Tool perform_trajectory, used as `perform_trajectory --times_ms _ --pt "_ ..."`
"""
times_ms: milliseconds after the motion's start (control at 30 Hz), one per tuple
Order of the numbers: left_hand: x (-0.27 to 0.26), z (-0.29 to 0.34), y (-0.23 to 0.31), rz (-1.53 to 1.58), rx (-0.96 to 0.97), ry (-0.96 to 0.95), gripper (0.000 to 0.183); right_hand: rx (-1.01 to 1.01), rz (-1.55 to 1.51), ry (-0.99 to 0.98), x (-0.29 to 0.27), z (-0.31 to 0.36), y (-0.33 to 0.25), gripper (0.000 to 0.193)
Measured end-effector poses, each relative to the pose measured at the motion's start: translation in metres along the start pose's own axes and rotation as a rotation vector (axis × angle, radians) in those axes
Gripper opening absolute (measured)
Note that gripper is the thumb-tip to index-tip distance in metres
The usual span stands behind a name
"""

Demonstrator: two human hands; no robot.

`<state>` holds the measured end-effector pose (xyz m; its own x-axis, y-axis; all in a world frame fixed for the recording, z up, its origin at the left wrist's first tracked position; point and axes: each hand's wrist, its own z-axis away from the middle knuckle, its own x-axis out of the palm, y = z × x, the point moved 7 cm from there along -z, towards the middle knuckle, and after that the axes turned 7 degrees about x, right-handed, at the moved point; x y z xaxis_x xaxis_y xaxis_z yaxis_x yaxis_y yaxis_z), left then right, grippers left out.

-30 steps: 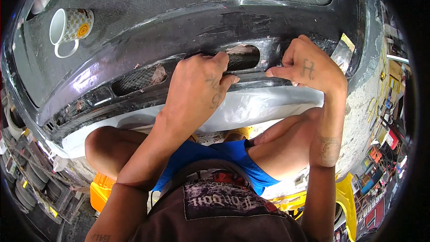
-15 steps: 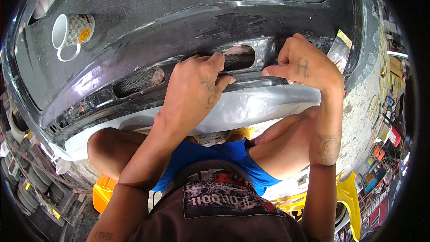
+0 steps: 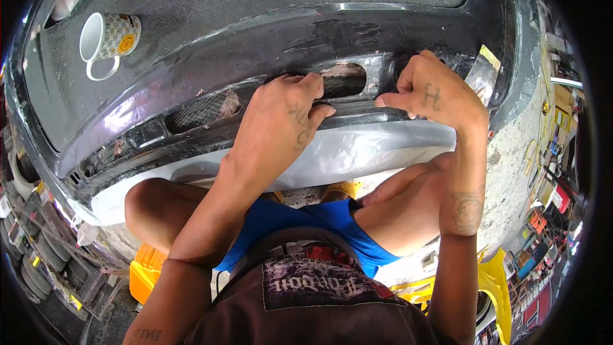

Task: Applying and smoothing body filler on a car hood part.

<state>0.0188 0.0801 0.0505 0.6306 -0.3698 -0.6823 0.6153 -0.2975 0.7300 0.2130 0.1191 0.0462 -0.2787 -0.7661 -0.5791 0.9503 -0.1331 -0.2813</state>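
A long black plastic car bumper [image 3: 268, 45], scuffed and scratched, lies across in front of me with oblong openings along its near side. My left hand [image 3: 278, 112] is closed on its near rim, fingers curled over beside one opening and thumb on the near side. Farther right, my right hand [image 3: 437, 92] grips the same rim, its fingers bent and thumb pointing left. The undersides of both hands' fingers are hidden. A mesh-filled opening [image 3: 195, 114] sits left of my left hand; another opening [image 3: 345, 80] lies between the hands.
A patterned white mug [image 3: 124, 38] lies on its side on the dark textured surface at upper left. Silvery sheeting [image 3: 357, 147] runs below the bumper by my knees. Tools and clutter [image 3: 549, 198] line the right; tyres [image 3: 48, 262] stand at left. Yellow pieces [image 3: 491, 281] are near my right arm.
Both hands keep their hold on the bumper rim. The mug and the bumper's left part appear slightly shifted in the picture, as the view has moved a little.
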Motion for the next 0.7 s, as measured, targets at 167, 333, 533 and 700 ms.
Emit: perform_trajectory --times_ms 167,333,533,700 --pt "0.0 0.001 -0.001 -0.006 -0.007 -0.02 0.027 -0.059 0.034 0.076 0.003 -0.001 0.0 0.037" --pt "0.002 0.0 0.001 0.007 -0.016 -0.034 0.027 -0.131 0.069 0.14 0.004 0.003 0.008 0.037" --pt "0.0 0.002 0.001 0.01 -0.012 -0.01 0.025 -0.167 0.034 0.191 0.006 0.004 0.008 0.036" --pt "0.0 0.002 0.0 0.021 -0.018 -0.015 0.024 -0.168 0.017 0.185 0.007 0.005 0.008 0.035"
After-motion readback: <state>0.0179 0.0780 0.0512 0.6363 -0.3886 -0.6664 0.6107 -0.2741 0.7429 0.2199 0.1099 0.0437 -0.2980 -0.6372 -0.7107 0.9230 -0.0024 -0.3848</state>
